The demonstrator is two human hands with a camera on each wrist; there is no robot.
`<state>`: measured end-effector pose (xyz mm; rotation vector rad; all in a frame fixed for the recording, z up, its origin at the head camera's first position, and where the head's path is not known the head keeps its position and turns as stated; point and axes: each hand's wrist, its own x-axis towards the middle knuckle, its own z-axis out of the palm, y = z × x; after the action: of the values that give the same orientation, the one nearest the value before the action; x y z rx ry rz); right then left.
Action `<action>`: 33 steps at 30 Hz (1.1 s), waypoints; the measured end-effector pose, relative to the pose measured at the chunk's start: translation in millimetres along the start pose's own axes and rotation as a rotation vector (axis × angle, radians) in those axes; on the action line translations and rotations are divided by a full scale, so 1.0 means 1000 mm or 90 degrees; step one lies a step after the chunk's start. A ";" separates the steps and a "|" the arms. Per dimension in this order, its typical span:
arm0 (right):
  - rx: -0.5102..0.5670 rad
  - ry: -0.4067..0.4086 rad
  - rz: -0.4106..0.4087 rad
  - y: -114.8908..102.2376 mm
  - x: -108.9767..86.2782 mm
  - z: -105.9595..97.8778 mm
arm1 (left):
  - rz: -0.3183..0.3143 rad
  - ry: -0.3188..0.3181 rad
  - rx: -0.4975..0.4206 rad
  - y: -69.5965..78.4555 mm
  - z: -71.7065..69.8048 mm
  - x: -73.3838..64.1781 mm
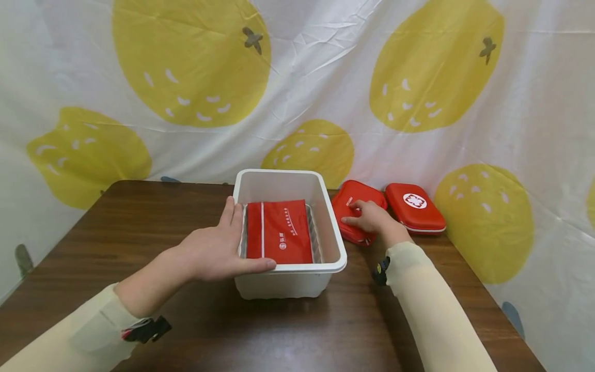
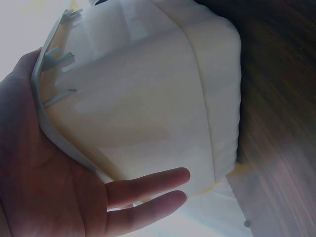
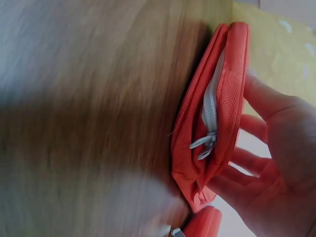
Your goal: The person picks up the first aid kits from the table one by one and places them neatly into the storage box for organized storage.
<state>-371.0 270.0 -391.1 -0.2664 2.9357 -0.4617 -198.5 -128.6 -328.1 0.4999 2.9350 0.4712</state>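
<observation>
A white plastic bin [image 1: 288, 281] stands on the table. My left hand [image 1: 218, 248] rests at its near left corner, with the thumb along the front rim and straight fingers along the left side. In the left wrist view, two fingers [image 2: 148, 190] lie against the bin's outer wall. Inside the bin, a red packet [image 1: 283, 232] with a white stripe and lettering lies over a clear ribbed plastic tray [image 1: 314, 237]. Right of the bin, my right hand [image 1: 369, 217] touches a red zippered pouch [image 1: 355, 194] from above, fingers spread loosely. Its pale zipper [image 3: 210, 108] faces the right wrist camera.
Further right lies a red hard-shell case [image 1: 416, 209] with a white round emblem, close to the pouch. A dark brown wooden table [image 1: 153, 227] carries everything. Behind it hangs a white curtain [image 1: 316, 67] with yellow lemon prints.
</observation>
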 end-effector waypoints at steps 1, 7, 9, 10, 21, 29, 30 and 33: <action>0.000 -0.001 -0.004 0.001 -0.001 0.000 | 0.001 0.000 0.000 0.000 0.000 0.000; 0.023 -0.023 -0.015 0.009 -0.010 -0.002 | 0.004 -0.002 -0.001 0.000 0.001 0.001; 0.051 -0.039 -0.006 0.012 -0.013 -0.003 | 0.005 -0.003 -0.002 0.000 0.002 0.002; 0.065 -0.046 -0.003 0.013 -0.015 -0.003 | 0.004 -0.003 -0.002 0.000 0.002 0.002; 0.070 -0.081 -0.034 0.020 -0.026 -0.009 | 0.004 0.001 -0.005 0.000 0.000 0.000; 0.067 -0.090 -0.066 0.023 -0.034 -0.010 | 0.006 0.004 -0.002 0.000 0.000 0.000; 0.066 -0.091 -0.070 0.023 -0.035 -0.010 | 0.006 0.004 -0.003 0.000 0.000 0.000; 0.068 -0.094 -0.072 0.024 -0.037 -0.009 | 0.006 0.005 -0.004 0.000 0.000 0.000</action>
<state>-339.8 302.3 -385.4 -0.4351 2.7516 -0.5849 -198.2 -128.3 -328.2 0.5126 2.9385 0.4835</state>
